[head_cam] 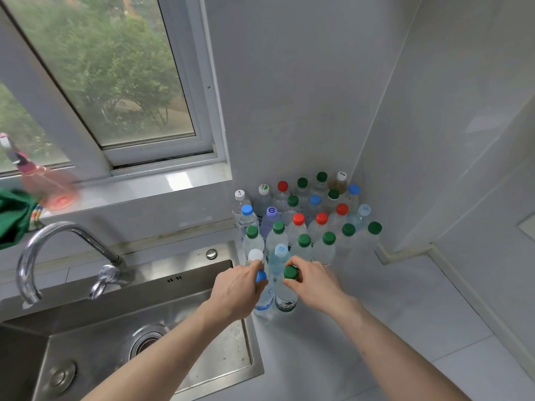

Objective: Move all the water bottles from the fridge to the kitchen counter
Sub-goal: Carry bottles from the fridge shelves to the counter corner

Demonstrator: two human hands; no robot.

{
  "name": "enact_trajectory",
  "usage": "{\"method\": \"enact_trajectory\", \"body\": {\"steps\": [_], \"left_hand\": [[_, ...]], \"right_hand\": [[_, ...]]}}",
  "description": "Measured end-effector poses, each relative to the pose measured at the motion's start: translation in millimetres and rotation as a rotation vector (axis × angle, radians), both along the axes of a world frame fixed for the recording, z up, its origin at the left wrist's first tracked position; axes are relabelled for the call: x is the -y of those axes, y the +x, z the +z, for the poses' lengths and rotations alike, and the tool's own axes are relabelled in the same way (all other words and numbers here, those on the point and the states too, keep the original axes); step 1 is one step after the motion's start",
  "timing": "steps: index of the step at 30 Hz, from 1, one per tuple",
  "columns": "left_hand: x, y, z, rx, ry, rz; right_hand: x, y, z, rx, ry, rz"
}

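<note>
Several clear water bottles with green, red, blue and white caps stand packed in the corner of the white kitchen counter. My left hand grips the neck of a blue-capped bottle standing on the counter at the front of the group. Beside it, my right hand grips the top of a green-capped bottle, which also stands upright on the counter. The two held bottles touch each other. No fridge is in view.
A steel sink with a curved tap lies left of the bottles, its rim right beside the blue-capped bottle. A pink spray bottle and a green cloth sit by the window sill. Walls close the corner behind the bottles.
</note>
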State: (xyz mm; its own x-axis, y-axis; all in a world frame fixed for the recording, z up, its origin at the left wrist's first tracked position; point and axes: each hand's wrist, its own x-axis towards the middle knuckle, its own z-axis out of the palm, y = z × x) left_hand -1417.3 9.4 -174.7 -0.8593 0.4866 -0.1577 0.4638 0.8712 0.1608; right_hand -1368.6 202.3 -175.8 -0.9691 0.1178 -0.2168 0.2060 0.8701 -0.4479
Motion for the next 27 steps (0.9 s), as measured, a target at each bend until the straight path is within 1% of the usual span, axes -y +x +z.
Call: {"method": "enact_trajectory", "body": {"steps": [6, 9, 18, 23, 27], "left_hand": [[-2.5, 3.3, -6.7, 0.008, 0.061, 0.014], [-1.6, 5.1, -8.0, 0.021, 0.076, 0.047], [-2.6, 3.9, -2.0, 0.005, 0.044, 0.018], [-5.9, 2.1, -2.6, -0.043, 0.045, 0.010], [-8.3, 2.1, 0.5, -0.032, 0.057, -0.009]], "right_hand": [[-3.5, 8.7, -9.3, -0.030, -0.054, -0.055], [-2.2, 12.8, -11.1, -0.033, -0.046, -0.057], [-2.9, 11.4, -8.7, -0.078, -0.002, -0.008], [-7.0, 15.6, -9.4, -0.059, -0.017, -0.030], [-10.4, 18.5, -5.9, -0.030, -0.050, -0.055]]}}
